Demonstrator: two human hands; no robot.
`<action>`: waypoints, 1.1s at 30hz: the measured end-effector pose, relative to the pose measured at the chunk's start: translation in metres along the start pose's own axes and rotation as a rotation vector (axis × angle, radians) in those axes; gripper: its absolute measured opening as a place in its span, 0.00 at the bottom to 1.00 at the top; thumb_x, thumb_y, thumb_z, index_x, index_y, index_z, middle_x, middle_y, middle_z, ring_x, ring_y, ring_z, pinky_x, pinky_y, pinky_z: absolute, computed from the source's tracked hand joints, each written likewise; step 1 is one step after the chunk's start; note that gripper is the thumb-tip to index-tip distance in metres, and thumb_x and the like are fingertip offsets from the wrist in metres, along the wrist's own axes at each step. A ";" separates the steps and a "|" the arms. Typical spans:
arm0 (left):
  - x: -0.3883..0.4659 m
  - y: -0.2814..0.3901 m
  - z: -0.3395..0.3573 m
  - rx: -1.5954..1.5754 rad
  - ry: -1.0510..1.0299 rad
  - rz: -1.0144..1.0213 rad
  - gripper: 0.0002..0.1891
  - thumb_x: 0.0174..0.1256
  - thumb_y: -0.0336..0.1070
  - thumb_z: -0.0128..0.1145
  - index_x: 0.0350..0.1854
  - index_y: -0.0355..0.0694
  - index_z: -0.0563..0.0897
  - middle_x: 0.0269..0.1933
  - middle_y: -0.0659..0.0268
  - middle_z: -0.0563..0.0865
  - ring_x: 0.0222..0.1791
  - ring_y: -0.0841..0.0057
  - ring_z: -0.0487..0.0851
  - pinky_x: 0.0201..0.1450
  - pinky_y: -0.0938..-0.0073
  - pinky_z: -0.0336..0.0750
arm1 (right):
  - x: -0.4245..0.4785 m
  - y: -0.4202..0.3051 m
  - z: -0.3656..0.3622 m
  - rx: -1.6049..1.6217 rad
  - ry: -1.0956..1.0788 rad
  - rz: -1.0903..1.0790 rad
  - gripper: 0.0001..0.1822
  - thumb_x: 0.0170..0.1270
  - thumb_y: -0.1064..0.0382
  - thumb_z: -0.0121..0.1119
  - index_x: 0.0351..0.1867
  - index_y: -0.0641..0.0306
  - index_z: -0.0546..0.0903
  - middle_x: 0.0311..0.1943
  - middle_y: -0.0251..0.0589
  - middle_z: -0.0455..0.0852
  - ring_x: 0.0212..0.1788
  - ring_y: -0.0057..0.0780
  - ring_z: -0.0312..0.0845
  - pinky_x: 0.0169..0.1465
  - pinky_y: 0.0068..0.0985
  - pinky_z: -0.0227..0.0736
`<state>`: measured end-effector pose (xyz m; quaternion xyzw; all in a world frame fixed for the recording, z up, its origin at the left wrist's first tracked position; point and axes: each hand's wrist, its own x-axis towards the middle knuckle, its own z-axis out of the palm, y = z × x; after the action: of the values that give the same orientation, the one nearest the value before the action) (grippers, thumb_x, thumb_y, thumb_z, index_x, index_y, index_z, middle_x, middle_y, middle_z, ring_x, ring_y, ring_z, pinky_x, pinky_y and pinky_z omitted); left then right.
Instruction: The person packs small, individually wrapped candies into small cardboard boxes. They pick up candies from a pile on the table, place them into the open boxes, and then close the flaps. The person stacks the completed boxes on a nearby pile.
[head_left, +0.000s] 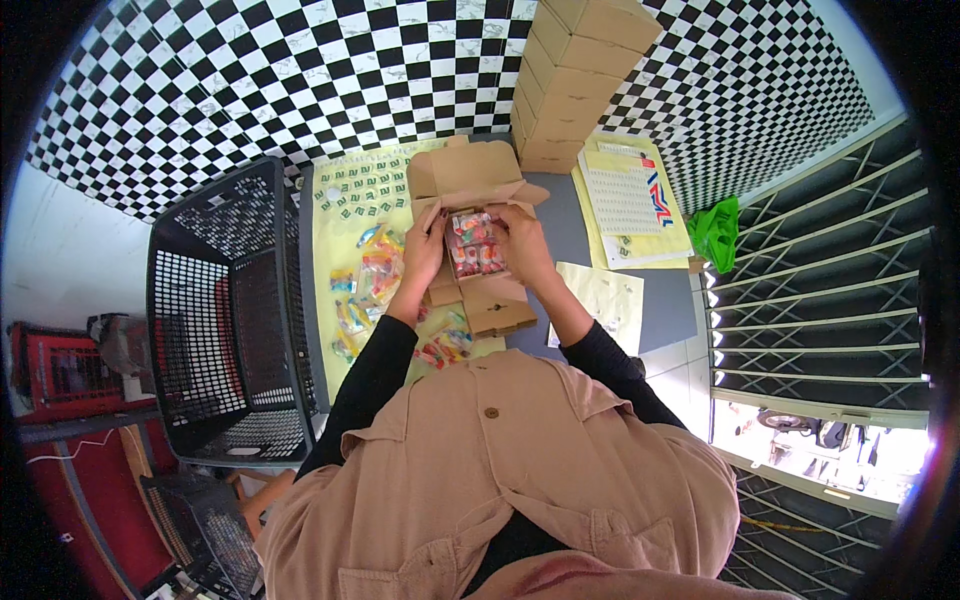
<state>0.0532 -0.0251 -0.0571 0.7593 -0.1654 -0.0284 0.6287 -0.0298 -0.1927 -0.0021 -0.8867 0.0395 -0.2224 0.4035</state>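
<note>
An open cardboard box stands before me with its lid tipped back towards the wall. Inside it lie small clear packets with red and white contents. My left hand grips the box's left side, fingertips at a raised flap. My right hand reaches over the right side, its fingers against the upper packet; whether they pinch it is hidden. The front flap with a dark slot folds out towards me. Left of the box, several clear packets of colourful contents are spread on yellow sheeting.
A tall stack of closed cardboard boxes rises at the back. Printed sheets and a pale paper packet lie to the right, near a green plastic bag. A large black plastic crate flanks the table's left edge.
</note>
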 end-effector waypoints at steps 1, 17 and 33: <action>0.000 0.001 0.000 0.025 -0.001 -0.005 0.18 0.77 0.35 0.50 0.65 0.36 0.77 0.57 0.53 0.85 0.57 0.67 0.83 0.61 0.74 0.73 | 0.000 -0.003 0.001 -0.066 0.021 -0.054 0.15 0.61 0.74 0.61 0.51 0.66 0.83 0.45 0.50 0.86 0.41 0.42 0.85 0.47 0.35 0.79; 0.001 -0.008 -0.003 -0.005 0.014 0.050 0.17 0.78 0.39 0.50 0.62 0.37 0.78 0.55 0.55 0.86 0.54 0.67 0.84 0.59 0.74 0.73 | -0.038 -0.022 0.013 -0.480 -0.194 -0.170 0.25 0.75 0.50 0.47 0.69 0.55 0.74 0.72 0.44 0.69 0.76 0.47 0.58 0.75 0.57 0.49; -0.001 0.004 -0.001 0.064 0.015 -0.006 0.18 0.77 0.39 0.51 0.63 0.38 0.79 0.55 0.50 0.86 0.56 0.59 0.84 0.60 0.69 0.74 | -0.041 -0.006 0.010 -0.468 -0.211 -0.204 0.24 0.72 0.51 0.51 0.64 0.57 0.77 0.66 0.42 0.77 0.72 0.41 0.66 0.74 0.61 0.47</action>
<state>0.0516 -0.0240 -0.0530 0.7799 -0.1592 -0.0195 0.6050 -0.0633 -0.1709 -0.0182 -0.9735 -0.0420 -0.1529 0.1649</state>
